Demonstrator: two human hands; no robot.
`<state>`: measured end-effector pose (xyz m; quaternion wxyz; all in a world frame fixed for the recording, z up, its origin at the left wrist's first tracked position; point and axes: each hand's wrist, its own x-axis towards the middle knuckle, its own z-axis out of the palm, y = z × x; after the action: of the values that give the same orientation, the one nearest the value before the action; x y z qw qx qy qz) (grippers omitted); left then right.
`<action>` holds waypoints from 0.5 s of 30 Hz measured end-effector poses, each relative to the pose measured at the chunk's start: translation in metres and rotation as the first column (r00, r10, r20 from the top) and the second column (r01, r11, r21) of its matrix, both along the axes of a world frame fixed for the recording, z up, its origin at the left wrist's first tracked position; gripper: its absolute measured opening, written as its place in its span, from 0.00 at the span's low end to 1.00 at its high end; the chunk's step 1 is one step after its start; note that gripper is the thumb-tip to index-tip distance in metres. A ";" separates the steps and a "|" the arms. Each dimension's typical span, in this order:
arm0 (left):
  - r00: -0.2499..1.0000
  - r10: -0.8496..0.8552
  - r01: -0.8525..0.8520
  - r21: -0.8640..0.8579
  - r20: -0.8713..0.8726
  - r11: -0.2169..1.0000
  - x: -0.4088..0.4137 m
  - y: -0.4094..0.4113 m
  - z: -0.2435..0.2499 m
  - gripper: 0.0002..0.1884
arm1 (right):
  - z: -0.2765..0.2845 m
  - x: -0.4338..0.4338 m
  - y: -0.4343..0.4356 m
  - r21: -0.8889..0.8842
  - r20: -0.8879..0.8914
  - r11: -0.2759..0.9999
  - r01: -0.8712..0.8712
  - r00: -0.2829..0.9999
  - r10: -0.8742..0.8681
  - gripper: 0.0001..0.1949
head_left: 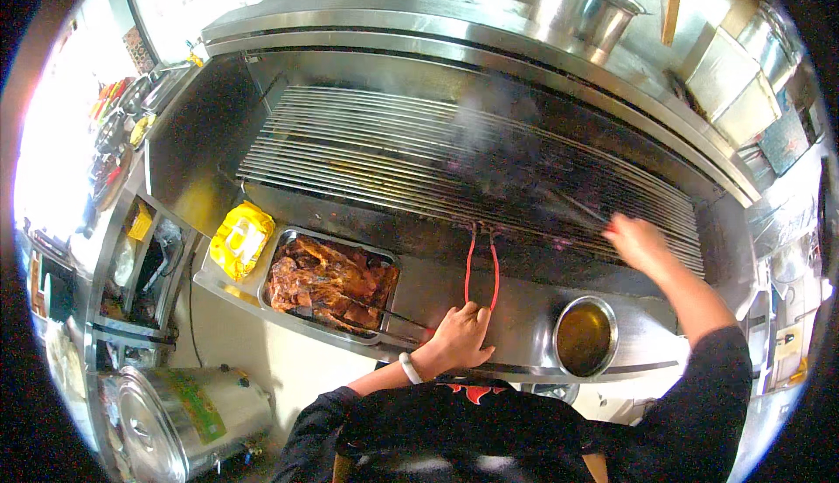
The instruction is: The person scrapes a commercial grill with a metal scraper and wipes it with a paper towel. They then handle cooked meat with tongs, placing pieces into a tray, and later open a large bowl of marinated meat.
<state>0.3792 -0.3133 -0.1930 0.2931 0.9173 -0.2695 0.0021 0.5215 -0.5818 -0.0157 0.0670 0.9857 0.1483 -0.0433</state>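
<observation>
My left hand (464, 335), with a pale bracelet at the wrist, grips the ends of red-handled tongs (468, 266). Their dark jaws meet the front edge of the metal-bar grill (341, 148). Farther right, my right hand (637, 242) is closed on a thin metal rod (577, 206), its far end lost in smoke above the bars. To the left of my left hand, a steel tray (263, 289) holds browned, cooked meat (321, 280). A dark utensil (406, 320) with a red part lies across the tray's right side, its end partly hidden by my left hand.
A metal bowl of brown liquid (583, 339) sits on the front ledge at right. Left of the tray lies a yellow packet (241, 240). A large steel pot (583, 14) stands on the shelf behind the grill; a steel drum (190, 417) is at lower left. Smoke (495, 122) rises mid-grill.
</observation>
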 end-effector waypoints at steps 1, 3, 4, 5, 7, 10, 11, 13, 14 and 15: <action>1.000 -0.017 0.017 0.011 -0.008 1.000 0.001 -0.003 0.001 0.31 | 0.007 0.001 -0.033 -0.140 0.027 0.985 0.097 0.995 -0.094 0.14; 0.998 -0.054 0.055 0.034 -0.023 0.998 0.004 -0.005 0.000 0.33 | 0.007 0.013 -0.066 -0.126 0.140 0.990 0.064 0.989 -0.046 0.14; 0.999 -0.053 0.053 0.032 -0.009 0.998 0.004 -0.007 -0.002 0.33 | 0.006 0.025 -0.053 -0.136 0.097 0.989 0.056 0.994 -0.043 0.14; 0.999 -0.050 0.050 0.029 0.005 0.998 0.002 -0.008 -0.003 0.33 | 0.002 0.036 -0.032 -0.146 0.055 0.988 0.047 0.998 -0.039 0.14; 0.999 -0.052 0.052 0.023 0.002 0.998 0.002 -0.007 0.005 0.34 | -0.013 0.057 0.015 -0.015 -0.012 0.999 -0.034 0.999 0.034 0.14; 0.998 -0.052 0.052 0.023 -0.019 0.998 0.002 -0.001 0.004 0.33 | -0.032 0.087 0.164 0.076 -0.034 0.937 -0.340 0.939 0.343 0.10; 0.999 -0.053 0.053 0.022 -0.008 0.998 0.002 -0.001 0.003 0.33 | -0.043 0.095 0.212 0.171 0.015 0.863 -0.475 0.877 0.480 0.11; 0.998 -0.069 0.069 0.009 0.008 0.998 0.000 -0.006 0.004 0.32 | -0.057 0.112 0.276 0.233 -0.004 0.842 -0.487 0.865 0.502 0.12; 0.999 -0.050 0.050 0.004 0.013 0.999 0.000 -0.004 0.005 0.31 | -0.054 0.114 0.285 0.253 -0.010 0.860 -0.442 0.888 0.460 0.12; 1.000 -0.029 0.029 0.004 0.005 1.000 -0.004 -0.001 0.006 0.30 | -0.052 0.109 0.291 0.283 -0.027 0.874 -0.395 0.908 0.418 0.12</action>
<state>0.3754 -0.3141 -0.1871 0.2904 0.9139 -0.2837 -0.0005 0.6300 -0.2903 -0.0677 -0.0673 0.9294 0.3594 -0.0505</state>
